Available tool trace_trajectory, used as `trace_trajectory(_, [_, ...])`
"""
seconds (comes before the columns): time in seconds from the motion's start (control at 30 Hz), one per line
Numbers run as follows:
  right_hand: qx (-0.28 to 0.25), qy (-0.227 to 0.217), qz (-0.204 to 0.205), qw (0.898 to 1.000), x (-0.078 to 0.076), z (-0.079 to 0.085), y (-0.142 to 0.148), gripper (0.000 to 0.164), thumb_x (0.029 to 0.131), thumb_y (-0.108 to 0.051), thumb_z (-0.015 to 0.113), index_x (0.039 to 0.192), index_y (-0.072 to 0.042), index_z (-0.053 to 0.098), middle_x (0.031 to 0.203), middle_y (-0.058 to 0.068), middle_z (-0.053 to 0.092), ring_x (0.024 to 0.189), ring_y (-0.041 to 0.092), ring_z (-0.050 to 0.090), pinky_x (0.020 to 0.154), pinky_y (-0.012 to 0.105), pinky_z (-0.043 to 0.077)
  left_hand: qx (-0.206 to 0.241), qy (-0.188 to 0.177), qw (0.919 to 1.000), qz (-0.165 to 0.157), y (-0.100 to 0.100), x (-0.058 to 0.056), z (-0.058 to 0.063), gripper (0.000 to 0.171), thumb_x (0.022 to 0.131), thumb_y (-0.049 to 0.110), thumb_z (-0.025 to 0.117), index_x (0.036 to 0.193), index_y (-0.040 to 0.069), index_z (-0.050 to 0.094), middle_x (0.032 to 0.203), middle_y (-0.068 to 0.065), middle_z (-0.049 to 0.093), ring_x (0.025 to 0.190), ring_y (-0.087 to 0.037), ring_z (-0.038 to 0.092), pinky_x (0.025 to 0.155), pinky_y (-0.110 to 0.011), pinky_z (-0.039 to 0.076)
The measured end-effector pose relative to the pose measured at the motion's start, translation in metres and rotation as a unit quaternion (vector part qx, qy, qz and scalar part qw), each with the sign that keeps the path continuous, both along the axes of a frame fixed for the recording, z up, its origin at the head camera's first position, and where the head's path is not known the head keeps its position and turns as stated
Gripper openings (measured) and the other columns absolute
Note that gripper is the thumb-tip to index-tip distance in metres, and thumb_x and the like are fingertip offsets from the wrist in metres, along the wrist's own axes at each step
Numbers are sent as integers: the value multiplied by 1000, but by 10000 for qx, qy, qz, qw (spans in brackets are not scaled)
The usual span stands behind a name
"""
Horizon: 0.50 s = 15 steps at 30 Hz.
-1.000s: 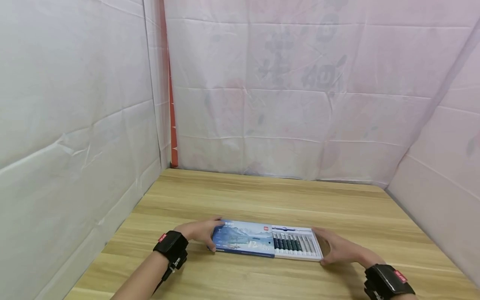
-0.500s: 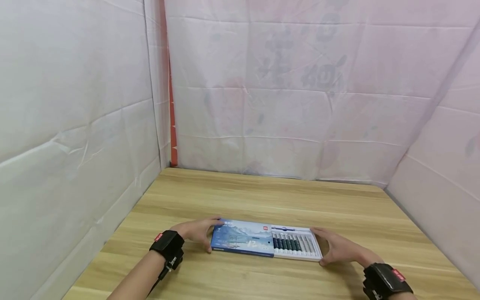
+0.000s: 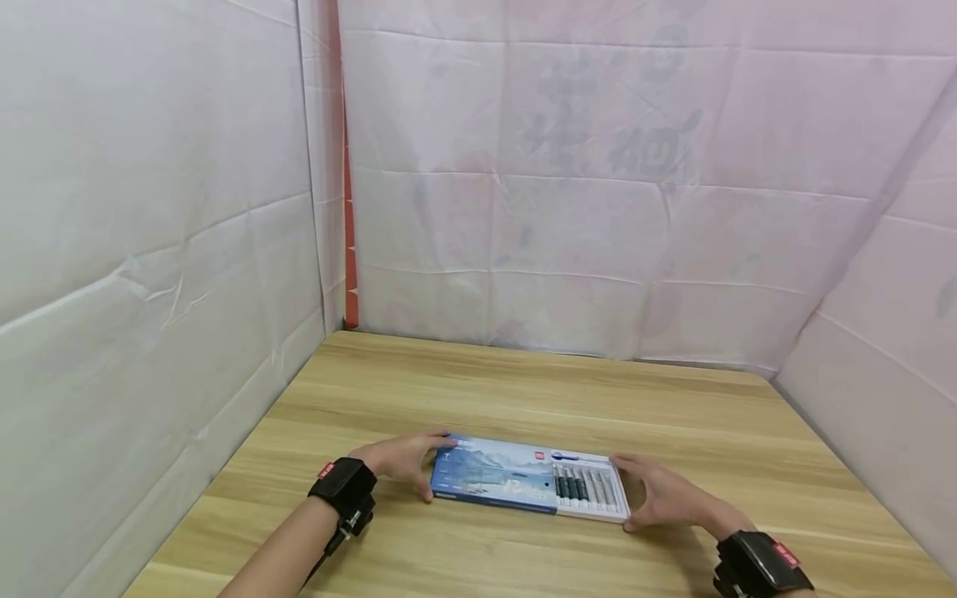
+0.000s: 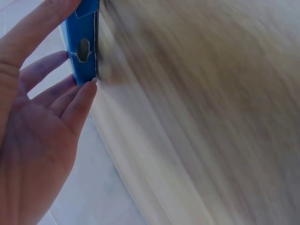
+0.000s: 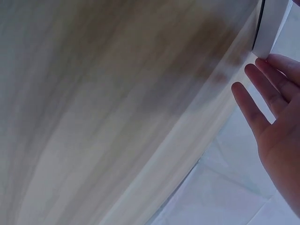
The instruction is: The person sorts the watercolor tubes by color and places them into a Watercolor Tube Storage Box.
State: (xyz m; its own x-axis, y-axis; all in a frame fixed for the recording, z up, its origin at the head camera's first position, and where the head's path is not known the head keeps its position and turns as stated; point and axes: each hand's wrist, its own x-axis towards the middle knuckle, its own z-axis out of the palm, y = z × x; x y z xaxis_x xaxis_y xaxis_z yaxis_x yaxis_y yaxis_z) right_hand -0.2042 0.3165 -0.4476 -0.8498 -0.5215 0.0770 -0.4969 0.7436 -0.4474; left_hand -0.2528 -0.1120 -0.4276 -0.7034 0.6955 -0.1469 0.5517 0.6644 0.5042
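A flat blue cardboard sleeve (image 3: 493, 473) with a mountain-lake picture lies on the table in the head view. From its right end sticks a white tray (image 3: 620, 495) holding several paint tubes (image 3: 583, 485) and a thin blue-handled paintbrush (image 3: 568, 456). My left hand (image 3: 404, 458) grips the sleeve's left end, thumb on the near side and fingers at the far corner. In the left wrist view the blue end (image 4: 84, 28) has a small torn hole. My right hand (image 3: 664, 495) spans the tray's right end between thumb and fingers; the rest of the tray is hidden inside the sleeve.
The wood-grain table (image 3: 478, 556) is bordered by white sheeting, with a wall on the left (image 3: 149, 332), one at the back (image 3: 493, 208) and one on the right (image 3: 890, 332). Both wrists wear black camera bands.
The right hand has shifted left and the tray has slid farther into the sleeve, leaving fewer tubes showing. The left hand keeps its place at the sleeve's left end.
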Motion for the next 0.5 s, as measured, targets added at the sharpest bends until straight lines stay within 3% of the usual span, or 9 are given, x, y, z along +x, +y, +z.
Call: trace_trajectory(0.5, [94,-134,-58,9998,-3,3,-17,95,58,-36,83,131,9,42,130,31,40,116,50,38,92,61,33,-235,213,9995,-55,14,-2,-3,89,65,24,84,140,12,38,146,-12,25,129,-29,30,99,-40,37])
